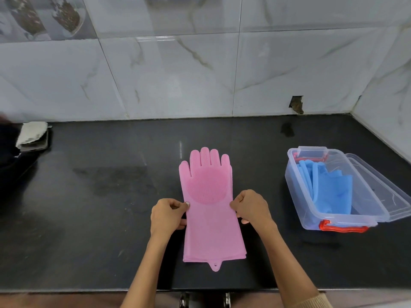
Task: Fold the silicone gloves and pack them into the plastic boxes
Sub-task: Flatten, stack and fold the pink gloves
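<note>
Both forearms reach in from the near edge of the broad black stone counter (100,196), which takes up the whole lower scene and runs back to a grey-veined marble tile wall (178,74). On that counter, dead centre, lies the long pink silicone glove (211,218) with a round bristled scrub patch on its palm, flat and palm up; its long axis runs straight away from the person, fingertips toward the wall, cuff and small hanging tab toward the near edge. A second layer peeks out at the cuff's right corner, so there may be a pair stacked, though I cannot be sure. Well off to the right sits the clear rectangular plastic box (298,196) with red clip handles, its lid leaning open on the far side and a folded blue silicone glove (333,192) already inside. The left hand (166,215) pinches the pink glove's left edge just below the palm, fingers curled closed on it; the right hand (251,207) does the same on the right edge, directly opposite. Those grips sit about midway along the glove, so a fold would likely hinge across that line. Bare counter lies open on every side, most of it leftward; the right hand is nearer the box.
</note>
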`<act>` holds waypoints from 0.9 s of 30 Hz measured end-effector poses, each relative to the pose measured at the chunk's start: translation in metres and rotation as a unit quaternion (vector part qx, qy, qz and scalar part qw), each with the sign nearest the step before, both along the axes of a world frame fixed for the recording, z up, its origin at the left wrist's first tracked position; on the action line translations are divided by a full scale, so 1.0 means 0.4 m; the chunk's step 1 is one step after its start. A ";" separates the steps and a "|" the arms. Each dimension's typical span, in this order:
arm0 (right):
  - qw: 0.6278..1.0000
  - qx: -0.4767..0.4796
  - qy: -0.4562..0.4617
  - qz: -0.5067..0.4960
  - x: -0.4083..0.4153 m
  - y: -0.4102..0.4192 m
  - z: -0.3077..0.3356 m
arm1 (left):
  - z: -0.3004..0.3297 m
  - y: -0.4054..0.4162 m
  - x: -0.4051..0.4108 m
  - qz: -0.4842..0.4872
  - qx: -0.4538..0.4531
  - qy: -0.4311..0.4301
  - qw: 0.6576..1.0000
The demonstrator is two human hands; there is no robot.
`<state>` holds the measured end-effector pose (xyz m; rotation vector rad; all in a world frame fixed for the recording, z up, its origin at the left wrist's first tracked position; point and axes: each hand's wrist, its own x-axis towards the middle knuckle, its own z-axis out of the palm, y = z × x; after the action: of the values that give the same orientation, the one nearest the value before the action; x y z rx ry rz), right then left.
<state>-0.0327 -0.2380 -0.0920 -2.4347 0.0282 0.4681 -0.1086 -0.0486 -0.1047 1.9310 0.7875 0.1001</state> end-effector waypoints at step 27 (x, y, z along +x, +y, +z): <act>0.858 -0.158 -0.213 0.440 0.034 -0.101 0.025 | 0.014 0.097 -0.008 -0.488 0.579 -0.172 0.630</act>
<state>-0.0190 -0.2782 -0.0819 -2.7024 -1.3381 0.2925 -0.1120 -0.0097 -0.0990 3.1134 -0.9720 0.3513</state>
